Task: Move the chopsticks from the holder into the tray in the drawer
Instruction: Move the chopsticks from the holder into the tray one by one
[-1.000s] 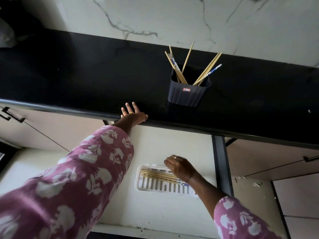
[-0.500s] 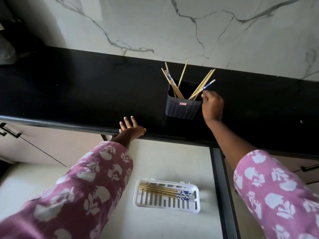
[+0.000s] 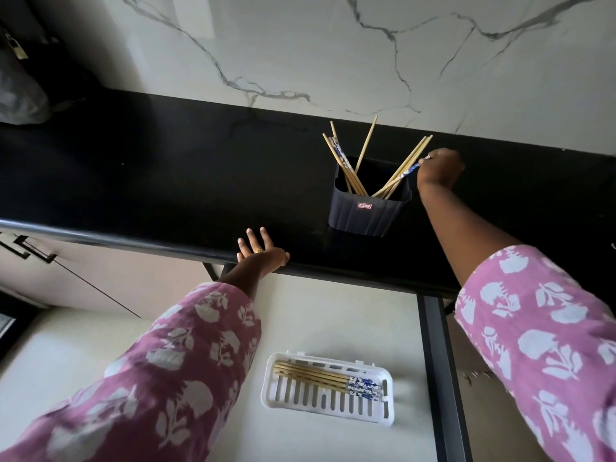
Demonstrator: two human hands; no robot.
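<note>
Roughly seven chopsticks (image 3: pixel 346 168) stand in one holder (image 3: pixel 363 215), the right hand (image 3: pixel 440 168) pinching a blue-tipped chopstick (image 3: pixel 408 171), the left hand (image 3: pixel 261 253) spread on the worktop (image 3: pixel 166 181), about four more in one tray (image 3: pixel 326 408).

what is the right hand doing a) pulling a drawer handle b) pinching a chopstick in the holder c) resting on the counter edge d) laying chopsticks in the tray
b: the right hand pinches the top end of the blue-patterned chopstick leaning out of the holder.
</note>
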